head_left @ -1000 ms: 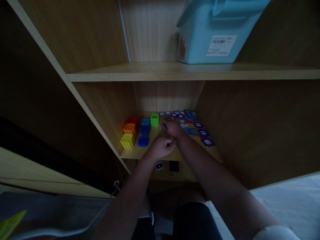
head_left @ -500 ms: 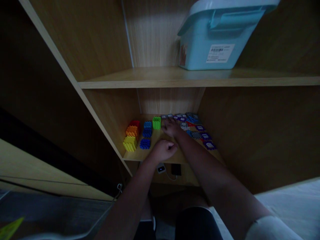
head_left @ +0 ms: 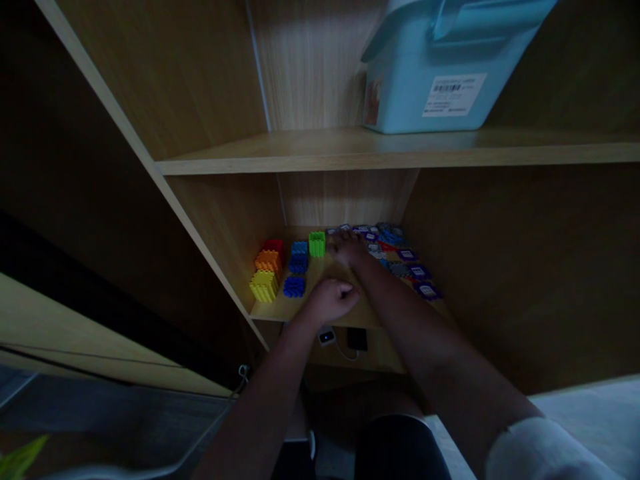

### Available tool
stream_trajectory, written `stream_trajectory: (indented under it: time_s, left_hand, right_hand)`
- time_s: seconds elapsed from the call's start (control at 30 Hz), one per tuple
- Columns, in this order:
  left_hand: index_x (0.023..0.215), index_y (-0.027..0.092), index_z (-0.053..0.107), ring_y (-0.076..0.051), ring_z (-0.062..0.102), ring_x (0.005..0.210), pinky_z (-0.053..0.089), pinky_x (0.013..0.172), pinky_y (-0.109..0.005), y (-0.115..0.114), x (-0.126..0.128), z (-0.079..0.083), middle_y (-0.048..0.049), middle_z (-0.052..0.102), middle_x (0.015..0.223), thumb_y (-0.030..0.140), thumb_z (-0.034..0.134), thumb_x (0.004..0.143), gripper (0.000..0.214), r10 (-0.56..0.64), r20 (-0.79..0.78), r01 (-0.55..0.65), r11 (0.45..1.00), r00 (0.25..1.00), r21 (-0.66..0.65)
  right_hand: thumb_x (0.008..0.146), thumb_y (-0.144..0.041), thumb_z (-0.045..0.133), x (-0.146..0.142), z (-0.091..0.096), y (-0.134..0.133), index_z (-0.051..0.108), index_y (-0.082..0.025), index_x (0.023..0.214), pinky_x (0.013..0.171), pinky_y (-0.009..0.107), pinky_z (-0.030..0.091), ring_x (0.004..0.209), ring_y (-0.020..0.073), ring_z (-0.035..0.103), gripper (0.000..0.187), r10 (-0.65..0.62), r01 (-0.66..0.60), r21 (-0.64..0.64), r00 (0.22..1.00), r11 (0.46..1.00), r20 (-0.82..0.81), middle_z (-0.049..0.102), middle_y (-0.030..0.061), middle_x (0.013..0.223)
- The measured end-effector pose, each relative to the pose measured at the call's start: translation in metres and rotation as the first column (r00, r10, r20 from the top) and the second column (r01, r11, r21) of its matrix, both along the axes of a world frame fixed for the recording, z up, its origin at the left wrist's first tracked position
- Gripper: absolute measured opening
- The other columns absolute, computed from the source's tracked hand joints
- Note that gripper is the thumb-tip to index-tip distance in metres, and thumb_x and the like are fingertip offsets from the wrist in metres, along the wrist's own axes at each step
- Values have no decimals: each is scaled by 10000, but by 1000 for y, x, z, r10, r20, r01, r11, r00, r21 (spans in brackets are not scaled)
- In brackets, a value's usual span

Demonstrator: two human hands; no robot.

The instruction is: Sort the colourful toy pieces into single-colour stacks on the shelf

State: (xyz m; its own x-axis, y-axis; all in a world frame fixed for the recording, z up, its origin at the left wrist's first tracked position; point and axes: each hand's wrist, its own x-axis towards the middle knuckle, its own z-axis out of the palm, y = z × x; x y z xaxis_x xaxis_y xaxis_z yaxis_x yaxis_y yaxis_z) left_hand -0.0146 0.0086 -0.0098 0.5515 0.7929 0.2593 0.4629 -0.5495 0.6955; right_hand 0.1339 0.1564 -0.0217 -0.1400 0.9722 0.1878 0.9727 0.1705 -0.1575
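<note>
My left hand (head_left: 331,300) rests as a closed fist at the front of the low wooden shelf (head_left: 280,310), right of a blue block stack (head_left: 294,287). My right hand (head_left: 346,248) reaches deeper in, fingers curled over the loose purple and blue tiles (head_left: 400,257), just right of the green block cube (head_left: 317,244). Whether it holds a tile is hidden. On the shelf's left stand a yellow stack (head_left: 263,285), an orange stack (head_left: 269,261), a red stack (head_left: 274,245) and a second blue stack (head_left: 299,256).
A light blue lidded plastic box (head_left: 430,73) with a white label sits on the upper shelf (head_left: 300,157). Below the low shelf are a small white device (head_left: 326,337), a cable and a dark plug. The cabinet's side walls close in left and right.
My right hand has pushed a little further back along the shelf, towards the green cube and the far tiles. My left fist has stayed put. The view shifted slightly.
</note>
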Motion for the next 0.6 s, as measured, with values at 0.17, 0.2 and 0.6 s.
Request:
stream_trajectory:
  time_s: [0.17,0.2,0.6]
  left_hand:
    - [574,201,354,-90,291,545,184,575,-309,0,1,1,66,243,558,439,510,994,507,9,13,-9,1000,1000,-27]
    - [573,203,352,-91,281,545,182,573,-310,0,1,1,66,243,557,444,510,993,510,8,17,-8,999,1000,-32]
    - [578,204,350,-92,300,551,185,573,-304,-1,1,4,65,250,561,414,515,984,486,10,36,-8,999,999,-51]
  right_hand:
    - [1082,-425,397,0,3,-6,626,-111,1448,1207,528,340,1399,377,549,535,-73,73,133,997,988,-9,640,240,1499]
    - [1079,-412,411,0,4,-8,635,-99,1426,1182,505,365,1359,373,575,518,-75,74,148,997,986,1,655,248,1467]
    - [1096,-410,460,9,17,-46,729,-76,1271,1087,442,425,1221,358,648,462,5,-24,173,994,985,106,737,249,1286]
